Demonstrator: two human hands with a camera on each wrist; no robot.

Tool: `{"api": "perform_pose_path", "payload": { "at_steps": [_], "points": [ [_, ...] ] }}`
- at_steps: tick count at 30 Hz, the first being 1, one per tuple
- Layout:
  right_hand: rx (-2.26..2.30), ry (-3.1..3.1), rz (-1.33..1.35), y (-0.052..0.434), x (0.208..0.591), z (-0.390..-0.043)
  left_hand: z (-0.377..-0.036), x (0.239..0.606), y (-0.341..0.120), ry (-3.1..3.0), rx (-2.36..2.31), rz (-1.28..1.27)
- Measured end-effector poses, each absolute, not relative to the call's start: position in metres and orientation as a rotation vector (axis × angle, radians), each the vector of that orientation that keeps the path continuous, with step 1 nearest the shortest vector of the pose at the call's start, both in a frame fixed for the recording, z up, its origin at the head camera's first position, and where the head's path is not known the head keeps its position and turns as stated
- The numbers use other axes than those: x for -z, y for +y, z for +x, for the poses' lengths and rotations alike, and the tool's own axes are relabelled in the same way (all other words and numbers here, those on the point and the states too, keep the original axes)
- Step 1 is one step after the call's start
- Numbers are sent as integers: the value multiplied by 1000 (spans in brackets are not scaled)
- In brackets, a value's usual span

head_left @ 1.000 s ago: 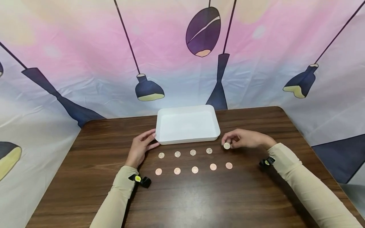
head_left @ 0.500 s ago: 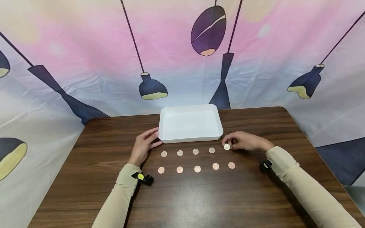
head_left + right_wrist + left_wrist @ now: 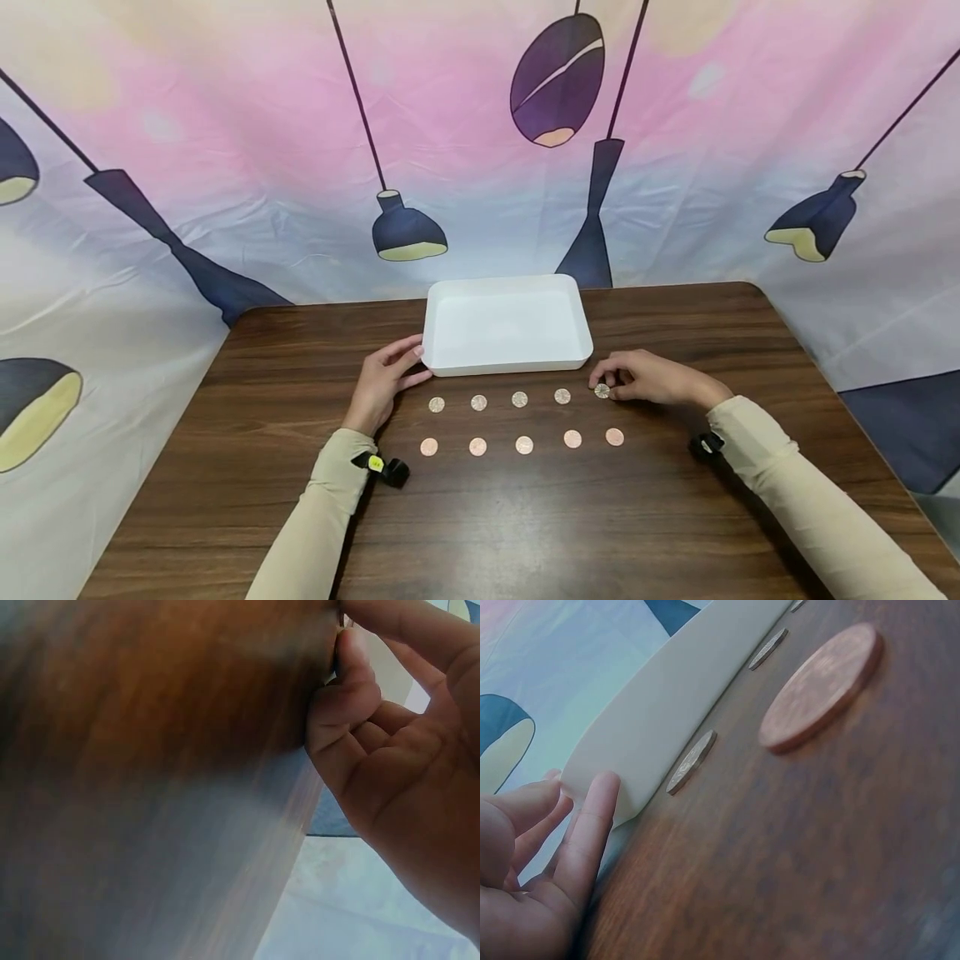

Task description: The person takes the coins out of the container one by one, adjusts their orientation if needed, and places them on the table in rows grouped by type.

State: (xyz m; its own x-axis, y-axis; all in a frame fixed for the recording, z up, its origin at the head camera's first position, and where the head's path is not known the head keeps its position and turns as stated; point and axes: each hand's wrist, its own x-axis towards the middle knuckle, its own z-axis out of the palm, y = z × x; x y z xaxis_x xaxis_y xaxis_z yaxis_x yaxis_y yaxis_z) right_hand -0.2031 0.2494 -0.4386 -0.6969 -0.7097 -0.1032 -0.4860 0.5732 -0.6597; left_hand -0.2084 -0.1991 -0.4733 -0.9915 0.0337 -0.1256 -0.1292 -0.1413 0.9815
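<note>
My left hand (image 3: pixel 378 385) holds the near left corner of a shallow white tray (image 3: pixel 510 367), thumb against the front wall and fingers at the left side. In the left wrist view, the digits lie at that corner of the tray (image 3: pixel 652 724). My right hand (image 3: pixel 648 377) pinches a coin (image 3: pixel 602 390) between thumb and fingers, low over the table at the right end of a row of pale gold coins (image 3: pixel 562 397). A second row of copper-coloured coins (image 3: pixel 524 445) lies nearer. The right wrist view shows the right hand (image 3: pixel 405 742) with its pinched coin mostly hidden.
The dark wood table (image 3: pixel 487 533) ends just behind the tray, against a backdrop cloth (image 3: pixel 465 108) printed with lamps. A wristband camera sits on each forearm, the left one (image 3: pixel 382 468) near the coin rows' left end.
The right hand has brought its coin slightly down toward the table, in line with the far row. The left hand stays at the tray corner. The whole head view has shifted a little.
</note>
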Motion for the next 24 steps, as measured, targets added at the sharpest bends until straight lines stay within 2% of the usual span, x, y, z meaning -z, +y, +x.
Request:
{"api": "perform_pose_path", "payload": {
  "at_steps": [18, 24],
  "points": [
    [1021, 2605, -880, 254, 441, -191, -209, 471, -192, 2041, -2215, -143],
    [1097, 2850, -788, 255, 440, -190, -205, 461, -188, 2298, -2074, -46]
  ]
}}
